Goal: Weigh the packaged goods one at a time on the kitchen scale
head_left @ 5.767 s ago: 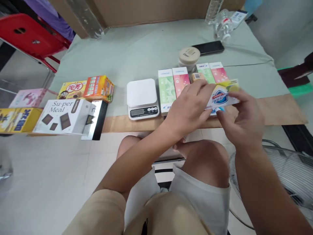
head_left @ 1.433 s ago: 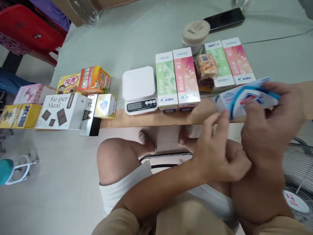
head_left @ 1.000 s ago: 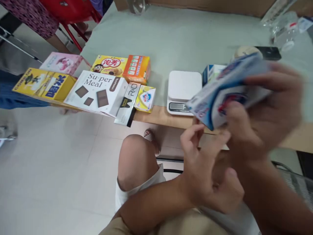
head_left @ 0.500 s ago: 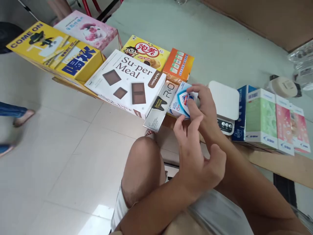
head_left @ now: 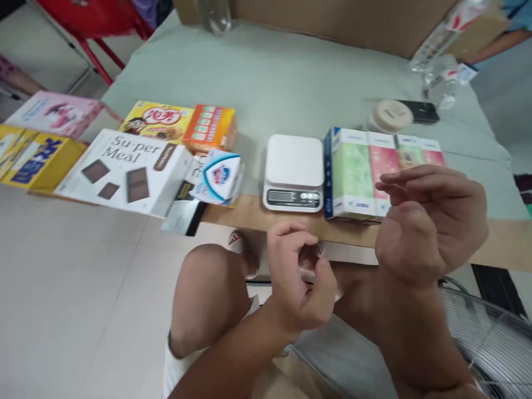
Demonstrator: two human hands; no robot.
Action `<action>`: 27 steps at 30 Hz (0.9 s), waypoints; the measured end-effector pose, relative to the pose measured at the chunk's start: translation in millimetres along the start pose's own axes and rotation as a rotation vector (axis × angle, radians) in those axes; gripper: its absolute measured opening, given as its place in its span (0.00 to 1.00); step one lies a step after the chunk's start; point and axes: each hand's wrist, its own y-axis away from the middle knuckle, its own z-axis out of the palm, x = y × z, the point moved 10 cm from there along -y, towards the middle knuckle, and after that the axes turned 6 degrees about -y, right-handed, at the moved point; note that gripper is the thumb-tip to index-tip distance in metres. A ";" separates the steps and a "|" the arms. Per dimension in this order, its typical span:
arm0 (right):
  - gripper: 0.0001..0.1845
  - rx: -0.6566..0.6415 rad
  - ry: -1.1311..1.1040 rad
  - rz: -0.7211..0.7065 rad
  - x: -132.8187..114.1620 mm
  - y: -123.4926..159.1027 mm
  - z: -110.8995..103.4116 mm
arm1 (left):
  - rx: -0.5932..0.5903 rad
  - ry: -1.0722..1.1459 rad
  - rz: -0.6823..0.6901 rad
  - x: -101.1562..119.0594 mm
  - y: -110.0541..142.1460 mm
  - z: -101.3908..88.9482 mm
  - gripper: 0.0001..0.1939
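My left hand (head_left: 297, 277) hangs in front of the table edge, below the white kitchen scale (head_left: 294, 166). Its fingers are curled but apart from the thumb, with nothing in them. My right hand (head_left: 432, 221) is raised at the right, nearest the pink carton (head_left: 383, 166) and partly covering it. Its fingers are bent, the thumb is apart, and nothing shows in its grip. A blue-and-white soap box (head_left: 219, 176) lies at the left on top of a yellow-edged box, beside the silver-and-black R&O box (head_left: 183, 208).
Left of the scale sit a white Su-per Meal box (head_left: 124, 172), an orange box (head_left: 211, 126), a yellow snack box (head_left: 160, 119) and others. To its right stands a green carton (head_left: 355, 166). Behind are a round jar (head_left: 392, 115), a phone (head_left: 419, 111) and plastic bottles (head_left: 443, 80). A fan (head_left: 490, 332) stands lower right.
My right hand carried the blue-and-white soap box leftward, set it on the yellow soap box and let go. It has since drawn back to the right. My left hand stays empty.
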 end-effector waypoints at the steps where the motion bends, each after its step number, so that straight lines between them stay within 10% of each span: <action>1: 0.11 0.078 0.021 0.014 6.9 -5.1 -25.4 | -0.048 0.002 0.033 9.5 0.0 17.9 0.16; 7: 0.09 0.404 0.383 0.248 58.2 -25.7 -158.8 | -0.483 0.192 -0.080 45.2 29.4 172.0 0.13; 12: 0.20 0.323 0.740 0.569 118.8 -29.9 -214.0 | -0.608 0.284 -0.383 23.2 64.6 273.8 0.14; 18: 0.23 -0.027 0.664 0.801 164.3 -19.7 -215.5 | -0.702 0.253 -0.431 -0.3 66.5 317.0 0.24; 27: 0.08 0.033 0.756 0.980 160.3 -14.7 -238.1 | -0.888 0.078 -0.358 5.7 82.7 333.7 0.31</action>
